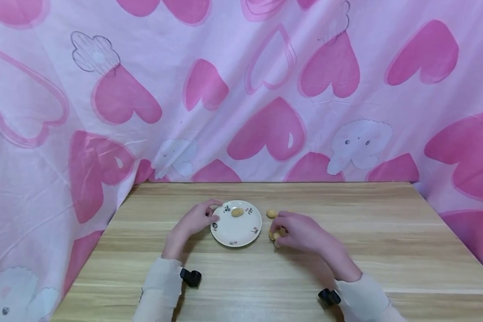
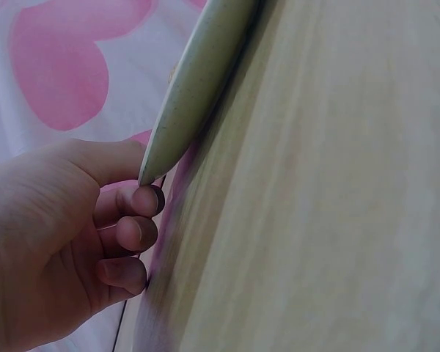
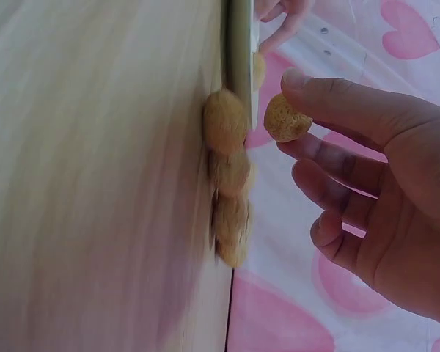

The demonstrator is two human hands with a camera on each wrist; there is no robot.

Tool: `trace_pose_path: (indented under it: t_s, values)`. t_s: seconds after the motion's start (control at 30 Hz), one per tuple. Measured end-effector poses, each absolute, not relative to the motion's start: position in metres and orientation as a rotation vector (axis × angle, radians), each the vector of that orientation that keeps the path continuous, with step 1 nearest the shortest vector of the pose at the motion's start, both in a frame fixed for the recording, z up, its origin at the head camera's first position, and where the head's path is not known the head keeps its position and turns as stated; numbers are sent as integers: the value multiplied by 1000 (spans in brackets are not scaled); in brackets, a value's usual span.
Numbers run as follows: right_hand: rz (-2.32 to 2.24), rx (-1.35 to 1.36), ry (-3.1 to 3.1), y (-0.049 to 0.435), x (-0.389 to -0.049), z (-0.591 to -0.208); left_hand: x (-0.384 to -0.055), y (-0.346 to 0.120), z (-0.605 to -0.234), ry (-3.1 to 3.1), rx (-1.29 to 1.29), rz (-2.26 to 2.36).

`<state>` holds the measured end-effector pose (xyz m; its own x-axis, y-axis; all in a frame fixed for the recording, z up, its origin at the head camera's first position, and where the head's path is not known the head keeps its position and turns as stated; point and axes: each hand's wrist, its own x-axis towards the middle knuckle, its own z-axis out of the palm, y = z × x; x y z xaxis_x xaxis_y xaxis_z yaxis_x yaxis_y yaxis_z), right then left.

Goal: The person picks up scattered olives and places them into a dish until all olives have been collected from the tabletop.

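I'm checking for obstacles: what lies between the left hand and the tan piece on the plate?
In the head view, only the plate, with a dark printed mark, separates the left hand from the tan piece.

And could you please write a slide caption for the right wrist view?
Right hand holding a tan nut-like piece above the wood-grain table, near similar pieces and the plate.

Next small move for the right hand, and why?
Probably carry the pinched brown piece left and lower it onto the plate: the right hand holds it above the table, the left hand grips the plate's rim, and one similar piece lies there with bare plate in front.
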<state>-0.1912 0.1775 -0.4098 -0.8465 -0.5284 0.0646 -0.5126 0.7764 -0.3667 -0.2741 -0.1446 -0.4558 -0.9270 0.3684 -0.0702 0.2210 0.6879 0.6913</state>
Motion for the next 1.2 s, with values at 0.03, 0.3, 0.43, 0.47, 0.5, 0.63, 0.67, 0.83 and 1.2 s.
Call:
trace_pose_path:
  t_s: [0.03,0.3,0.43,0.47,0.5,0.63,0.67,0.83,1.2]
  values:
    - [-592,-861,2922,175,-192,-409,-274,-144,-456,2697,478,1063]
    - [-620,-787,2899,155,-198,-404,-275,-146,-455,2695,493,1060]
    - [-619,-769,2897,147,-200,-400,-275,-147,-455,2696,498,1070]
    - [-619,-772,2895,145,-201,-400,-275,-147,-455,2697,502,1072]
    - [-617,-774,2893,143,-202,-400,-275,-147,-455,2695,506,1074]
    - [-631,-776,2876,136,-207,-401,-275,-146,-456,2689,499,1069]
    - [-641,-777,2871,134,-208,-402,-275,-146,-456,2688,496,1070]
    - [-642,-795,2869,124,-218,-407,-275,-144,-456,2694,504,1071]
    - [-627,-786,2874,106,-238,-414,-274,-145,-455,2686,514,1091]
